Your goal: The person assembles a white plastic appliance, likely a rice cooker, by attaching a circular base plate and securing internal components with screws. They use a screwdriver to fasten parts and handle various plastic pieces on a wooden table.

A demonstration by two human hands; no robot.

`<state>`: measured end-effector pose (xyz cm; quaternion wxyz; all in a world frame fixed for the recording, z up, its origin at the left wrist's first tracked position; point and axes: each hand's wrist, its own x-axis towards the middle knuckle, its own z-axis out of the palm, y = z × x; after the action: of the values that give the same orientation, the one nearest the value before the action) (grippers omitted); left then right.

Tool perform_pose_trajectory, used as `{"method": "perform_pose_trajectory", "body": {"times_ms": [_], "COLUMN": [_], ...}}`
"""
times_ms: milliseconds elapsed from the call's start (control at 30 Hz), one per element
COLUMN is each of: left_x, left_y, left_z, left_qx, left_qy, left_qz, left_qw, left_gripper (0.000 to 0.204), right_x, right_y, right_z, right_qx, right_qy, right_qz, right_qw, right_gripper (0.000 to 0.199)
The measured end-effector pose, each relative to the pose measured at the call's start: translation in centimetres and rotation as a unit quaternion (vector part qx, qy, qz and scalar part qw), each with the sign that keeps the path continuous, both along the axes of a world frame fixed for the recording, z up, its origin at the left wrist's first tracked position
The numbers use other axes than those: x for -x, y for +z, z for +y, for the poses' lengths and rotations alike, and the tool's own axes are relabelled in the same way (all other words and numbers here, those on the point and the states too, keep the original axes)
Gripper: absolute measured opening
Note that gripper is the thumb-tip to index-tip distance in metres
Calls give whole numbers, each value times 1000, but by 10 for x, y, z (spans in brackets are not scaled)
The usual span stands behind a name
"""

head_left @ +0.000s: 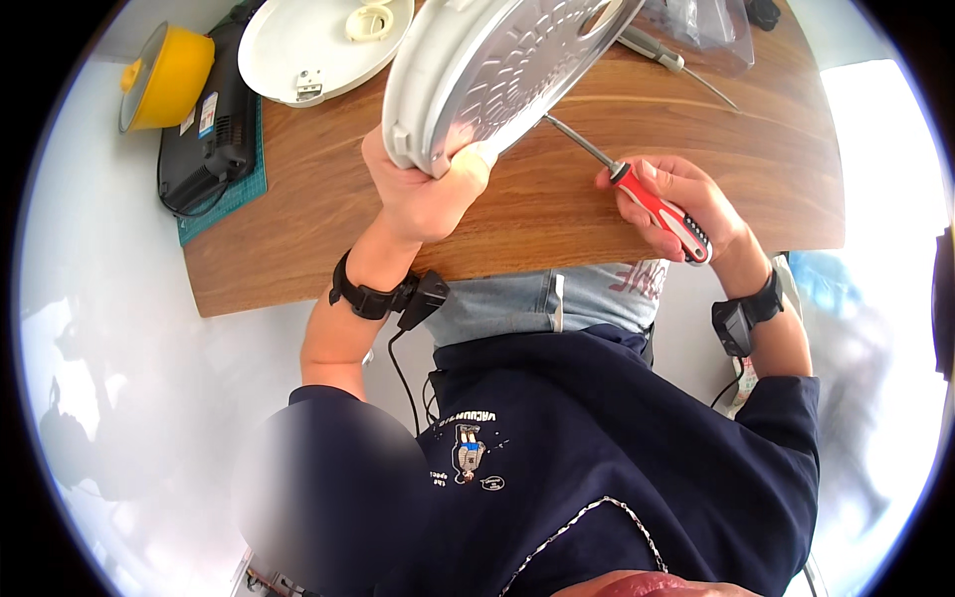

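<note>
Your left hand point(423, 194) clenches the round, ribbed metal lid point(497, 65), tilted above the wooden desk point(557, 209). At three o'clock, your right hand point(686, 204) grasps a red-handled screwdriver point(647, 199), its tip reaching the lid's underside.

The round appliance lid point(502, 65) is white-rimmed with a ribbed silver metal inner plate; it is held tilted on edge above the wooden bench point(557, 199), its lower rim clamped in the left hand point(428, 189), its inner face turned toward the screwdriver point(637, 194); the screwdriver has a red and black handle and a slim steel shaft; it lies slantwise in the right hand point(686, 204), just right of the lid, its tip at the lid's lower edge.
</note>
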<state>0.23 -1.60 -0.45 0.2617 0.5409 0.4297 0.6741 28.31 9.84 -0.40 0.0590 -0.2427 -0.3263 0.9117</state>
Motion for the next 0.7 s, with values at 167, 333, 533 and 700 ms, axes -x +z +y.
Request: {"method": "perform_pose_trajectory", "body": {"times_ms": [167, 333, 533, 700], "left_x": [-2, 0, -4, -34], "left_y": [2, 8, 48, 53], "left_z": [1, 3, 18, 19], "left_qx": [-48, -79, -232, -337], "left_qy": [36, 81, 7, -33], "left_qz": [39, 147, 290, 431], "left_qw": [997, 983, 929, 836], "left_gripper": [23, 25, 40, 33], "right_x": [1, 8, -7, -10], "right_y": [-14, 12, 7, 12], "right_z": [-8, -9, 8, 24], "right_qx": [30, -148, -193, -106], "right_qy": [-30, 0, -185, -280], "right_qz": [19, -23, -49, 38], "right_qw": [999, 989, 963, 953], "right_gripper": [48, 52, 38, 40]}}
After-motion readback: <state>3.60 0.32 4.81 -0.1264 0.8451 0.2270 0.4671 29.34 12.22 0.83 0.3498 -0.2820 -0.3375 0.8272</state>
